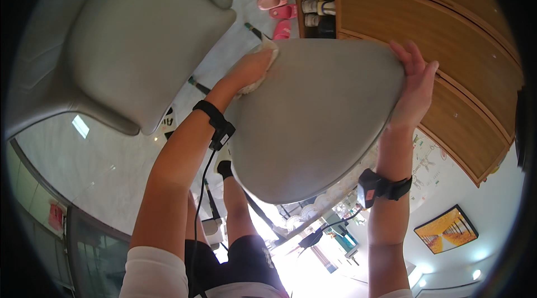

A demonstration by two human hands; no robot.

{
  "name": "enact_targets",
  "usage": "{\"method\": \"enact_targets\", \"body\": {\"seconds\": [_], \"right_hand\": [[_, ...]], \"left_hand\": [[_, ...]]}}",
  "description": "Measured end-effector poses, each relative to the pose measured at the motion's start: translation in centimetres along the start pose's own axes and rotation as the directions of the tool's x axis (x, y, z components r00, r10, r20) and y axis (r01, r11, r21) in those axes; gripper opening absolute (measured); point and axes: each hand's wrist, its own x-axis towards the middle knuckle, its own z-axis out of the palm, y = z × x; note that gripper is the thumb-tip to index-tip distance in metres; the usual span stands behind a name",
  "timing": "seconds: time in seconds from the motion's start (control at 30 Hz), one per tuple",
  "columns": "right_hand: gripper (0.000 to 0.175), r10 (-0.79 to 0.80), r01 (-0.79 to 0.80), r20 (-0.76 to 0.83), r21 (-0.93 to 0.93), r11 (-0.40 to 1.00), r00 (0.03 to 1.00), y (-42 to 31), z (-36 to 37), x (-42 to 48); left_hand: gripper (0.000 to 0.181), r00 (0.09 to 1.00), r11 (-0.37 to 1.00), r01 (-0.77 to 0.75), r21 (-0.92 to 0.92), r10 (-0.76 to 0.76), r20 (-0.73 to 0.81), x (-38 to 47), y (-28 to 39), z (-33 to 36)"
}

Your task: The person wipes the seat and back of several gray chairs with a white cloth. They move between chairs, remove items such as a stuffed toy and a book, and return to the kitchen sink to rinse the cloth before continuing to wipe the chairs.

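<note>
A grey padded chair panel (314, 117), smooth like leather, fills the middle of the view; I cannot tell whether it is the backrest or the seat. My left hand (251, 69) presses a pale, crumpled cloth (272, 48) against its upper left edge. Part of the cloth is hidden under the palm. On the opposite side, my right hand (413, 84) rests against the panel's rim, fingers spread and thumb pointing away from it. Two dark chair legs with green tips, one of them a leg (199, 85) by my left wrist, show beyond the left edge.
A second grey padded chair (142, 46) stands at the upper left. Several slippers (272, 0) line the floor beside an open shoe rack (314, 8) and a wooden cabinet (398, 8). Black wrist devices trail cables, one cable (201, 201) hanging along my left arm.
</note>
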Motion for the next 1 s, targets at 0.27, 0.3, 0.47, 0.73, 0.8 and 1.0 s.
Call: {"method": "enact_targets", "body": {"seconds": [0.27, 0.3, 0.47, 0.73, 0.8, 1.0], "right_hand": [[0.059, 0.026, -0.027, 0.018, 0.041, 0.999, 0.999, 0.5, -0.3, 0.3], [0.058, 0.028, -0.028, 0.009, 0.033, 0.999, 1.0, 0.5, -0.3, 0.3], [0.054, 0.039, -0.038, -0.017, 0.049, 0.998, 0.999, 1.1, -0.5, 0.8], [0.051, -0.116, 0.113, -0.013, -0.14, 0.984, 0.993, 2.4, -0.4, 2.6], [0.051, -0.129, 0.128, 0.01, -0.193, 0.973, 0.992, 2.3, -0.4, 2.5], [0.058, -0.18, 0.181, 0.045, -0.432, 0.883, 0.983, 1.7, -0.6, 1.9]], "left_hand": [[0.063, 0.712, 0.34, 0.248, -0.907, -0.699, -0.067, -20.0, -2.3, 10.0], [0.062, 0.687, 0.099, 0.155, -0.983, -0.726, 0.035, -21.8, -0.2, 10.9], [0.051, 0.486, -0.47, 0.06, -0.88, -0.757, 0.438, -25.7, 9.4, 9.8], [0.044, 0.515, -0.543, -0.106, -0.833, -0.746, 0.421, -27.0, 23.1, 6.8], [0.044, 0.544, -0.452, -0.166, -0.877, -0.783, 0.3, -28.2, 26.7, 6.4], [0.03, 0.517, 0.562, -0.239, -0.792, -0.616, -0.594, -31.6, 31.6, -1.2]]}}
